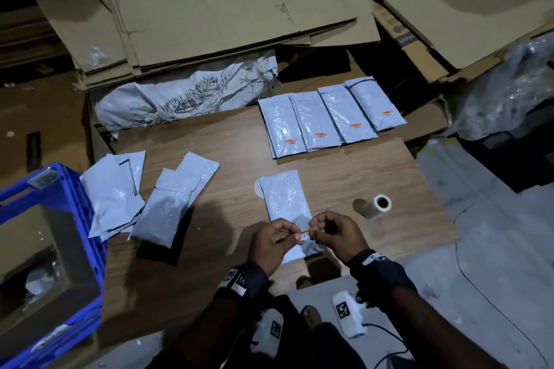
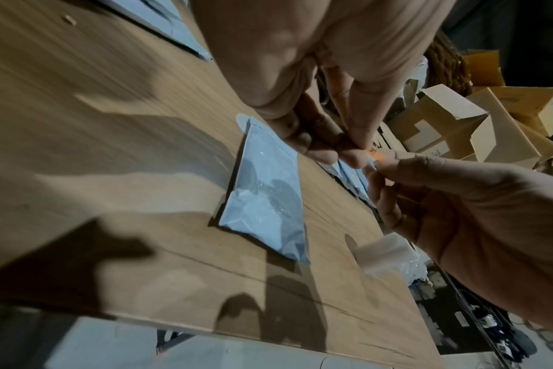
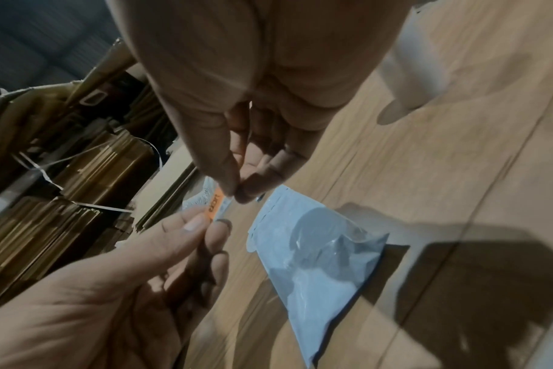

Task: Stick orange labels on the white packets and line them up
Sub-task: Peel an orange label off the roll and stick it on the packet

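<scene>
Blue crate point(image 1: 45, 237), far left, beside the table point(image 1: 227, 263); not part of this step.

Unlabelled white packets point(image 1: 144, 198), loose overlapping heap on the table's left part, awaiting labels.

Left hand point(image 1: 271, 244): grip narrow, thumb and forefinger pinching one end of the orange label point(image 1: 305, 234); remaining fingers curled under.

Orange label, held in the air between both hands, just above the near end of the working packet point(image 1: 286, 201). Whether its backing is fully off cannot be told.

Working packet, flat on the table directly ahead of the hands, lengthways away from the person, no label on it yet.

Right hand point(image 1: 332, 235): grip narrow, fingertips pinching the label's other end.

Label roll point(image 1: 378, 204), lying on the table just right of the working packet.

Labelled row point(image 1: 329, 117), four packets side by side at the far right of the table, each with an orange label near its lower end.

Handling note, as judgement: keep the label taut between the two pinches, lower one edge first onto the packet's near end to match the row, then smooth across so the slippery film does not wrinkle. Touch only the label's tips, sparing the adhesive. Afterwards the packet joins the row's left end.
</scene>
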{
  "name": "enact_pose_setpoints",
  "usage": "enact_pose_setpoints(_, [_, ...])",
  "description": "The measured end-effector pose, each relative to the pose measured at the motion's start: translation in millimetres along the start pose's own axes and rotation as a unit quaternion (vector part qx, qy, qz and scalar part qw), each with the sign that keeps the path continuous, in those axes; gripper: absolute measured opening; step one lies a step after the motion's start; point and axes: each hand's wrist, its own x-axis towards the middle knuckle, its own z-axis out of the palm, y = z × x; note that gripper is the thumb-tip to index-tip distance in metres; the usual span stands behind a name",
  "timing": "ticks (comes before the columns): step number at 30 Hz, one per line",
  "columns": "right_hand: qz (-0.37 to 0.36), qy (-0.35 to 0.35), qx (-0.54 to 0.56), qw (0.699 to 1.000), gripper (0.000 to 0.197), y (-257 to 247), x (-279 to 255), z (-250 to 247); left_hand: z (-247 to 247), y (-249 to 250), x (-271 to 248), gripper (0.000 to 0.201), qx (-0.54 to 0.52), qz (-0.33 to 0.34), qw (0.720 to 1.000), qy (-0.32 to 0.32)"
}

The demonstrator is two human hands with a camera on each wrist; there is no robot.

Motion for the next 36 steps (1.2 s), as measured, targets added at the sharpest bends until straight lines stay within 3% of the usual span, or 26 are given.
enact_pose_setpoints(3, [0.02,-0.012,-0.028,0.999,0.015,3,3,2,1,-6,3,0.013,0.015,-0.006,1.0,0.01])
enact_pose_setpoints(9, [0.067,-0.002,-0.106,0.992,0.021,19,22,6,5,-25,16,0.032,0.104,-0.023,0.993,0.059])
enact_pose_setpoints(13, [0.102,-0.004,-0.143,0.984,0.026,31,30,8,11,-34,20,0.032,0.18,-0.044,0.978,0.093])
enact_pose_setpoints(18, [0.127,-0.016,-0.145,0.981,0.026,37,29,13,11,-48,25,0.039,0.241,-0.044,0.966,0.087])
enact_pose_setpoints(36, [0.149,0.011,-0.242,0.959,0.03,46,39,29,11,-72,38,0.036,0.252,-0.079,0.957,0.122])
